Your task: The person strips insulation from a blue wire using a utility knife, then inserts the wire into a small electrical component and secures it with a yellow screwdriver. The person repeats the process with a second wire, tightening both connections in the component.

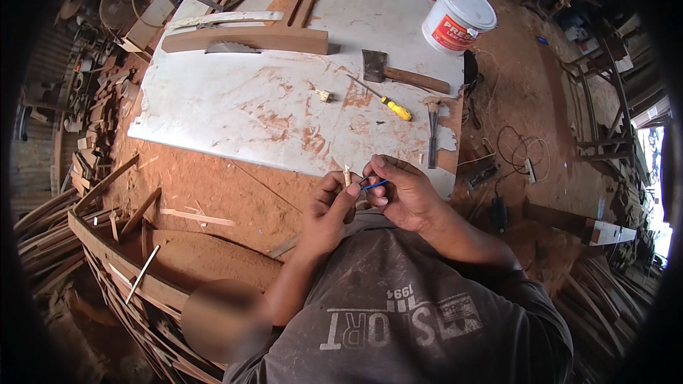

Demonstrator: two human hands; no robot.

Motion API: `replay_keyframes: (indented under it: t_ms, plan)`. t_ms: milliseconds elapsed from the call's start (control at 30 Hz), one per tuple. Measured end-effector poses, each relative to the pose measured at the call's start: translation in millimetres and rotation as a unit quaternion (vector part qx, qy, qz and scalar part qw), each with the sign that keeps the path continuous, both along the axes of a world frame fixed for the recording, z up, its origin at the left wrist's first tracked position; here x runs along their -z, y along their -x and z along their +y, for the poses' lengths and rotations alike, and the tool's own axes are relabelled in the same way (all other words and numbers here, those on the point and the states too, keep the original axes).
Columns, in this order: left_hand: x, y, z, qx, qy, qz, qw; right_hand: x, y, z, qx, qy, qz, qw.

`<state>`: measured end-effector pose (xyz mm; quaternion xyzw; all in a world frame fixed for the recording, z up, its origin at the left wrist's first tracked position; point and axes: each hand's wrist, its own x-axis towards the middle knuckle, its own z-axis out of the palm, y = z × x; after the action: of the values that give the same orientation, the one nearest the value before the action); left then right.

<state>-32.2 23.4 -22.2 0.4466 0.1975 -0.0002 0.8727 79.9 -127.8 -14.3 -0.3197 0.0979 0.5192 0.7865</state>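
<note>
My left hand pinches a small pale wooden piece upright, just beyond my stomach. My right hand is closed on a thin black-and-blue item, perhaps wire, held against the wooden piece; its exact form is hard to make out. On the dusty white board beyond my hands lie a yellow-handled screwdriver or file, a small pale block, a wide-bladed hatchet and a metal chisel-like tool.
A white bucket stands at the board's back right. Planks and a saw blade lie along the back. Wooden offcuts pile at the left, a timber frame below them. Cables lie on the floor at right.
</note>
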Motion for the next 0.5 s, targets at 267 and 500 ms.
replay_keyframes:
  t_ms: [267, 500]
  plan:
    - [-25.3, 5.1, 4.6, 0.004, -0.076, -0.045, 0.996, -15.9, 3.8, -1.5, 0.005, -0.026, -0.092, 0.995]
    - [-34.2, 3.7, 1.2, -0.029, -0.134, -0.068, 0.988, -18.3, 4.5, -6.4, 0.001, -0.058, -0.132, 0.989]
